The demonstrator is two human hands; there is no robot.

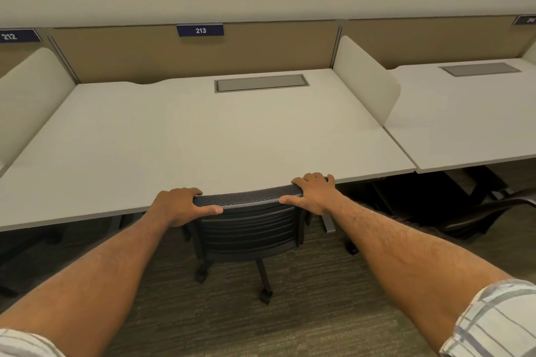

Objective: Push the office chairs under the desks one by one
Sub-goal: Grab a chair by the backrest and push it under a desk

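Note:
A black mesh-back office chair (249,229) stands at the front edge of the white desk (203,136) marked 213. The top of its backrest touches or nearly touches the desk edge, and the seat is hidden beneath the desktop. My left hand (181,206) grips the left end of the backrest's top rail. Over the right end of that rail my right hand (314,193) is wrapped. Two of the chair's castors show on the carpet below.
White side dividers (365,78) separate this desk from desk 212 on the left and another desk (470,122) on the right. Part of another dark chair (493,211) shows under the right desk. A grey cable hatch (261,82) is set in the desktop. Carpet lies underfoot.

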